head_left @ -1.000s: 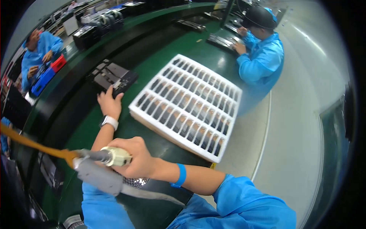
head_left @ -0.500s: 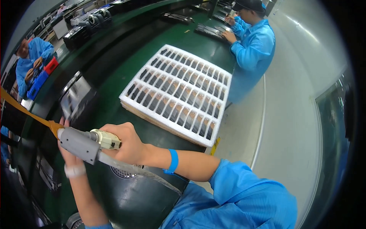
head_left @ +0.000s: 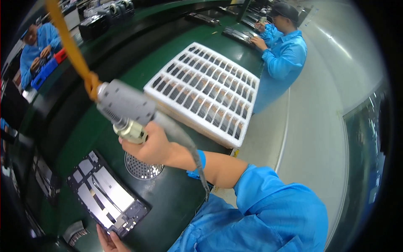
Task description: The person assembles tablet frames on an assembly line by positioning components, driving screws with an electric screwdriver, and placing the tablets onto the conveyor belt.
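My right hand (head_left: 153,145) is wrapped round the pale grip of an electric screwdriver (head_left: 130,101) with a grey body. An orange strap (head_left: 71,38) is tied to its end, and a grey cable trails down past my wrist. At the lower left, an opened tablet (head_left: 107,191) lies on the green bench, its silver battery cells and dark circuit board showing. My left hand (head_left: 111,242) has its fingers at the tablet's near edge; the lower picture edge cuts off the rest. Just below the screwdriver, a round perforated metal dish (head_left: 142,168) sits on the bench.
A white foam tray (head_left: 201,88) of dark parts in rows stands on a carton beyond my right hand. Another opened device (head_left: 44,176) lies at the left, near a curved fan of parts (head_left: 75,233). Co-workers in blue are at far left (head_left: 40,50) and far right (head_left: 285,54).
The tablet has come down from the upper left to lie nearer me, and my left hand has moved down with it. My right hand has lifted the screwdriver slightly up and rightward.
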Demonstrator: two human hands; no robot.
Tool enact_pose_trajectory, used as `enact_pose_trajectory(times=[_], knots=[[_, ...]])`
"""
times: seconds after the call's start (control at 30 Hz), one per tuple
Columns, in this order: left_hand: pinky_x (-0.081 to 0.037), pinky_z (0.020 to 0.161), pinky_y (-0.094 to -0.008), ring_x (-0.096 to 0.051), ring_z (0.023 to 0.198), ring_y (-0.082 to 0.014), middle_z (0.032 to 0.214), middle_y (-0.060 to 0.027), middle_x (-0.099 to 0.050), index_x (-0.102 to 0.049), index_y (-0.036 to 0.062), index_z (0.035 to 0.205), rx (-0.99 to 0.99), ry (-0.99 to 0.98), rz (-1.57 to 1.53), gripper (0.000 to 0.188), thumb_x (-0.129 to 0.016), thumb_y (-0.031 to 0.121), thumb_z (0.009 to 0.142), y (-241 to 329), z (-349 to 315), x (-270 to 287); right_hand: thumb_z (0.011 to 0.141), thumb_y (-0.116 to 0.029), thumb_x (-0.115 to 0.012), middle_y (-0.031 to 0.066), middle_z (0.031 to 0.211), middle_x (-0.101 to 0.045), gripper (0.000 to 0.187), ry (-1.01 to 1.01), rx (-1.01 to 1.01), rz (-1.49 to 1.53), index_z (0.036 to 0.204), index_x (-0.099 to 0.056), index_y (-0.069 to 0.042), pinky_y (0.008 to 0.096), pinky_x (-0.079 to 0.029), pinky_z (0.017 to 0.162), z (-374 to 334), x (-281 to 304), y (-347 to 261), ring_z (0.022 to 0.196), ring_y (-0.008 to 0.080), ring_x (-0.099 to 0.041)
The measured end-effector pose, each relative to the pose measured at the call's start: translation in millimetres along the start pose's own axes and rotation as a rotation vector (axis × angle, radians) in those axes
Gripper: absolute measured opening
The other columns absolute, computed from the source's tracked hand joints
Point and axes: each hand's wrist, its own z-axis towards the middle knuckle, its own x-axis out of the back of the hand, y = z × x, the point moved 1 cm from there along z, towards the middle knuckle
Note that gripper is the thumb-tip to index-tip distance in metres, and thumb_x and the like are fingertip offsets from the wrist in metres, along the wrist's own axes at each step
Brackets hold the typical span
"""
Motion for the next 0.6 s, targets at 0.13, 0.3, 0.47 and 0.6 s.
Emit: enact_pose_trajectory(times=[0.13, 0.3, 0.47, 0.6], knots=[[-0.042, 0.101, -0.0505, -0.052, 0.118, -0.0456, 0.138, -0.0275, -0.052, -0.062, -0.0053, 0.124, -0.486, -0.072, 0.678, 0.055, -0.072, 0.035, 0.089, 3.3, -2.8, -5.3, 0.072, 0.0, -0.065, 0.0126, 0.062, -0.058, 0.011, -0.064, -0.083, -0.005, 0.083, -0.063, -0.002, 0.0312, -0.045, 0.051, -0.2, -3.4, -6.7, 0.051, 0.0216, -0.057], [-0.041, 0.102, -0.0515, -0.052, 0.12, -0.0458, 0.14, -0.0281, -0.05, -0.065, 0.0019, 0.125, -0.557, -0.085, 0.798, 0.057, -0.076, 0.04, 0.083, -8.8, -7.5, -11.0, 0.072, -0.001, -0.065, 0.0145, 0.061, -0.058, 0.011, -0.042, -0.11, 0.115, 0.083, -0.064, -0.001, 0.0314, -0.045, 0.052, -0.8, -3.1, -2.5, 0.051, 0.0227, -0.056], [-0.04, 0.103, -0.0528, -0.05, 0.122, -0.0472, 0.139, -0.0312, -0.049, -0.065, -0.0002, 0.125, -0.596, -0.023, 0.775, 0.056, -0.075, 0.039, 0.086, -13.5, -16.0, -20.0, 0.07, 0.0, -0.064, 0.0171, 0.06, -0.057, 0.008, -0.018, -0.032, 0.033, 0.077, -0.061, 0.0, 0.0333, -0.044, 0.05, -0.7, 1.1, 1.4, 0.049, 0.031, -0.053], [-0.04, 0.102, -0.0561, -0.049, 0.122, -0.0498, 0.141, -0.032, -0.046, -0.058, -0.0021, 0.131, -0.692, -0.057, 0.828, 0.059, -0.066, 0.042, 0.093, -22.8, -14.7, -16.7, 0.068, 0.001, -0.063, 0.0185, 0.06, -0.057, 0.007, -0.053, -0.069, 0.071, 0.074, -0.06, 0.0, 0.0344, -0.044, 0.049, -0.1, 2.4, -5.5, 0.049, 0.0327, -0.054]])
